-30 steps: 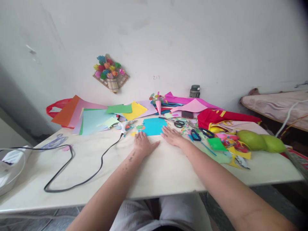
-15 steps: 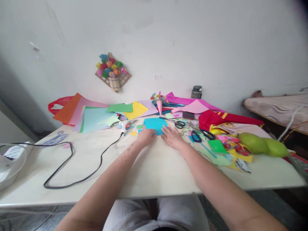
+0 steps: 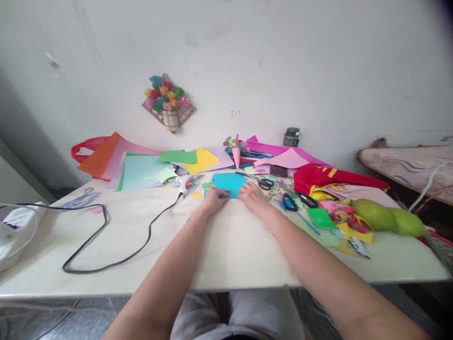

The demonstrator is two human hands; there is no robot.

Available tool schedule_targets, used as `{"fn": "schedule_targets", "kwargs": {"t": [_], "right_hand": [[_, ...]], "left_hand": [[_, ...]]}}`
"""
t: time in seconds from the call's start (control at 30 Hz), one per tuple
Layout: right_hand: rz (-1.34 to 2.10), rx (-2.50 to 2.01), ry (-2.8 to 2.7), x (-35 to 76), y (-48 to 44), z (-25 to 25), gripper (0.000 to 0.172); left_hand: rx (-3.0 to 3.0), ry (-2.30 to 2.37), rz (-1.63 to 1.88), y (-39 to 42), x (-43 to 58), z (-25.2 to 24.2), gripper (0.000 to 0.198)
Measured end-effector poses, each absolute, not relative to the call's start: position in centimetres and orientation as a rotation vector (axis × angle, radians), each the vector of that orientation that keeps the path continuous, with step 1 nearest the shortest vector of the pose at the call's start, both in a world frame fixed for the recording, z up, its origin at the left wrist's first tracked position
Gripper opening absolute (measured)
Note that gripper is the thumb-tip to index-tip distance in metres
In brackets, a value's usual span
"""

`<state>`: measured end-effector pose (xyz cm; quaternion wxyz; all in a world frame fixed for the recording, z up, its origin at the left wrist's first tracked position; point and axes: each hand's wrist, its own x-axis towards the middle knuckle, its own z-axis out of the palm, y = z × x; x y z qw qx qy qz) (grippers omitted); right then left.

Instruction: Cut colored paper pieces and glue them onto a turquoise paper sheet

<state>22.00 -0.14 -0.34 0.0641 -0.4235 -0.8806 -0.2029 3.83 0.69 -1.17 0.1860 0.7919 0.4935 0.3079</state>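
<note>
A piece of bright blue paper [image 3: 230,183] lies on the table in front of me. My left hand [image 3: 214,200] is at its lower left edge, fingers closed on the paper's near border. At the lower right corner, my right hand [image 3: 252,196] has its fingers bent and drawn together on the paper's edge; the fingertips are partly hidden. A white glue gun [image 3: 183,184] with a black cord rests left of the paper. Right of it lie black-handled scissors [image 3: 264,183] and blue-handled scissors [image 3: 290,202]. A small pink paper cone [image 3: 236,157] with paper flowers stands behind the paper.
Coloured sheets [image 3: 141,171] spread along the back left. Paper scraps [image 3: 348,217], a red cloth-like item [image 3: 336,177] and green fruits [image 3: 375,215] lie at right. The black cord [image 3: 148,236] loops across the left side toward a white power strip [image 3: 21,226]. A dark bottle [image 3: 291,137] stands by the wall.
My right hand's fingers, spread flatter on the blue paper before, are now bent and drawn in at its edge. My left hand stays near the same edge. The view has shifted slightly.
</note>
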Motion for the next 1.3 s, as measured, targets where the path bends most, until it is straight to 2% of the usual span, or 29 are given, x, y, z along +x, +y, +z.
{"fn": "schedule_targets", "kwargs": {"t": [0.2,0.7,1.07,1.3], "right_hand": [[-0.709,-1.212,-2.735,21.2,-0.9,0.6,0.027],[-0.676,-1.198,-2.81,20.6,-0.6,1.4,0.027],[-0.676,-1.176,-2.709,21.5,0.9,-0.1,0.028],[-0.531,-1.273,-2.603,21.5,1.2,-0.8,0.025]], "left_hand": [[2.37,1.406,0.871,0.7,3.8,-1.3,0.015],[2.519,1.385,0.877,1.5,3.6,-1.9,0.016],[2.639,1.394,0.846,1.6,3.7,-1.8,0.018],[2.661,1.484,0.761,1.4,4.3,-1.5,0.02]]}}
